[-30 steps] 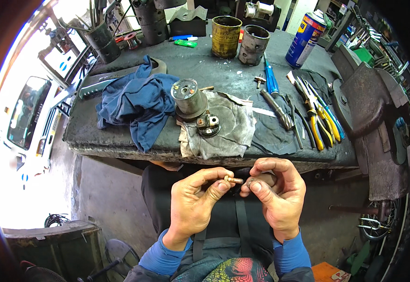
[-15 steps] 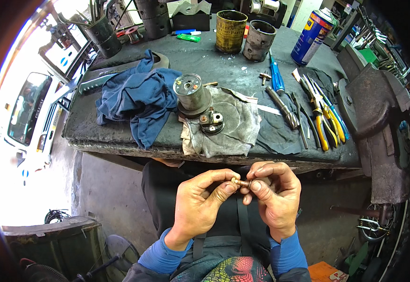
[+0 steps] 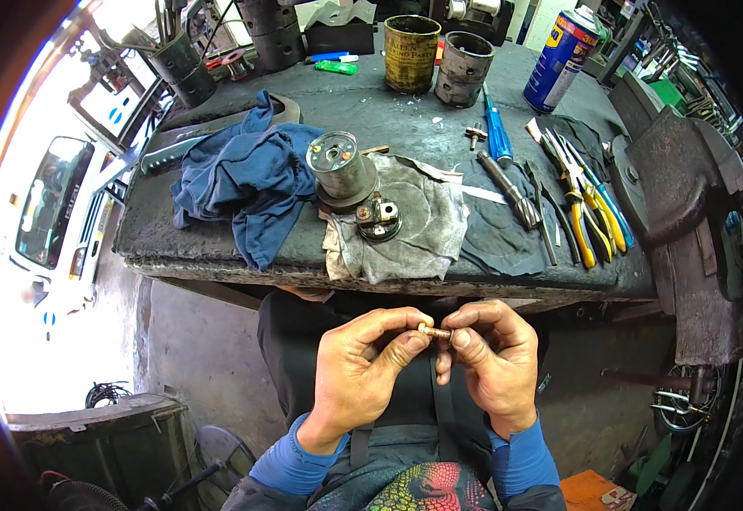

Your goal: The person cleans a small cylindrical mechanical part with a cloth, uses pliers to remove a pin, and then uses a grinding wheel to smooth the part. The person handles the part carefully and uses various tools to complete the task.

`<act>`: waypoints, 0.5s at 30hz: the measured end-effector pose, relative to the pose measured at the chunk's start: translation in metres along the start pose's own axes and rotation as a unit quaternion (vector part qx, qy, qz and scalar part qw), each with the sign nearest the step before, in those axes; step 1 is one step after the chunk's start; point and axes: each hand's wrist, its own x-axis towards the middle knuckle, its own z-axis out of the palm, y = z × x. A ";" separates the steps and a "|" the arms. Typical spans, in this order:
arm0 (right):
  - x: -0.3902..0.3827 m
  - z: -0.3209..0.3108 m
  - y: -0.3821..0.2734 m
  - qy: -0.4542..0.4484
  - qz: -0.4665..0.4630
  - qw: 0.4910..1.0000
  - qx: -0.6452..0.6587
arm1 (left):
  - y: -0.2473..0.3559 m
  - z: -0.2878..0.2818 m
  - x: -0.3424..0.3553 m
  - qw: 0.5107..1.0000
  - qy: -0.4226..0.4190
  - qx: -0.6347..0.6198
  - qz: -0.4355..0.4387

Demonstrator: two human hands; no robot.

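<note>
In front of the bench edge, a small copper-coloured bolt (image 3: 438, 333) lies level between my two hands. My left hand (image 3: 354, 370) pinches its head end between thumb and fingers. The threaded end is gripped by the fingertips of my right hand (image 3: 503, 366); whether a nut or washer sits there I cannot tell. Beyond them on the bench, a metal cylinder (image 3: 342, 177) with copper studs on top stands on a grey rag (image 3: 431, 226). Close to it sits a small round dark part with metal terminals (image 3: 377, 220).
A blue cloth (image 3: 244, 175) lies left on the bench (image 3: 218, 268). To the right are a blue screwdriver (image 3: 498, 132), a drill-like metal bit (image 3: 508, 189) and yellow-handled pliers (image 3: 589, 217). Behind stand a yellow can (image 3: 410, 60), a grey can (image 3: 463, 72) and a blue spray can (image 3: 557, 68).
My right hand has shifted slightly, its fingers moving around the bolt's threaded end. My left hand keeps its pinch. The bench view has moved a little to the left.
</note>
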 end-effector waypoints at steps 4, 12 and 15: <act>-0.001 -0.002 -0.002 0.000 0.007 1.000 -0.025 | -0.001 0.000 -0.001 1.000 0.000 0.003 -0.009; -0.006 0.001 -0.008 -0.009 0.021 0.999 -0.034 | -0.003 -0.001 -0.005 1.000 -0.005 -0.026 -0.016; -0.010 0.004 -0.011 -0.005 0.018 0.999 -0.047 | -0.003 0.000 -0.006 0.999 -0.004 -0.040 -0.023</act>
